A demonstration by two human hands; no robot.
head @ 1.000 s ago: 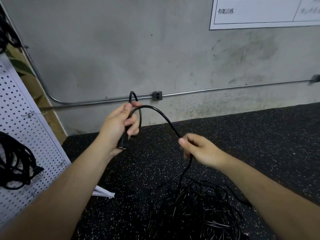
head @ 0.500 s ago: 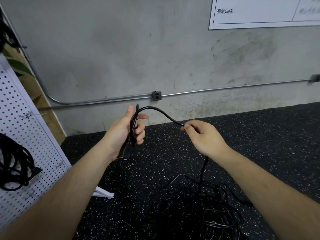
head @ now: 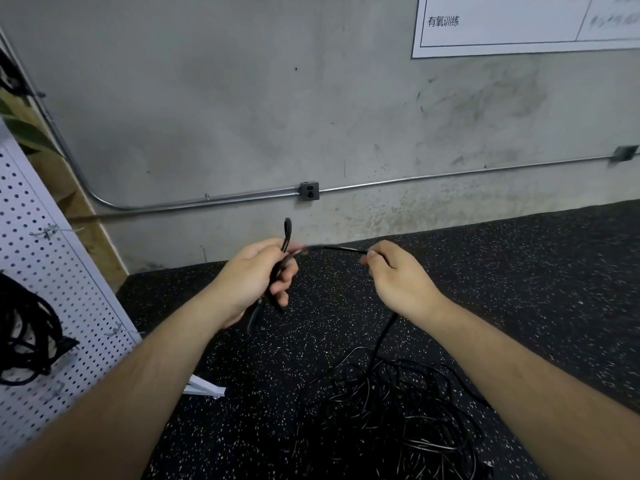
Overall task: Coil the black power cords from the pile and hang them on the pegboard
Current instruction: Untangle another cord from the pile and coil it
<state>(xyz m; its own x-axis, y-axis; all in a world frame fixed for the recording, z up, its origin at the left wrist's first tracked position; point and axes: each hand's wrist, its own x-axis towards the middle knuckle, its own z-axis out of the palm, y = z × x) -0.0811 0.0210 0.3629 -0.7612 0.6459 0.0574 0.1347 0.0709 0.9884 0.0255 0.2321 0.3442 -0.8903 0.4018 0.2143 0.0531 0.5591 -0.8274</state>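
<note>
Crucially, the thin black power cord point(head: 346, 249) runs nearly level between the hands, long axis left to right. The left hand point(head: 249, 282) curls round a small gathered loop point(head: 287, 228), the plug end point(head: 252, 320) dangling beneath; the right hand point(head: 401, 282) pinches the cord at its fingertips. From there the cord drops to the tangled black cord pile point(head: 388, 417) on the speckled black rubber floor point(head: 519, 271). The white perforated pegboard point(head: 69, 289) stands nearer the left hand.

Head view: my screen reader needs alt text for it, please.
The left hand grips a small loop of black power cord; the right hand pinches it further along, above the cord pile. A pegboard stands left.
</note>
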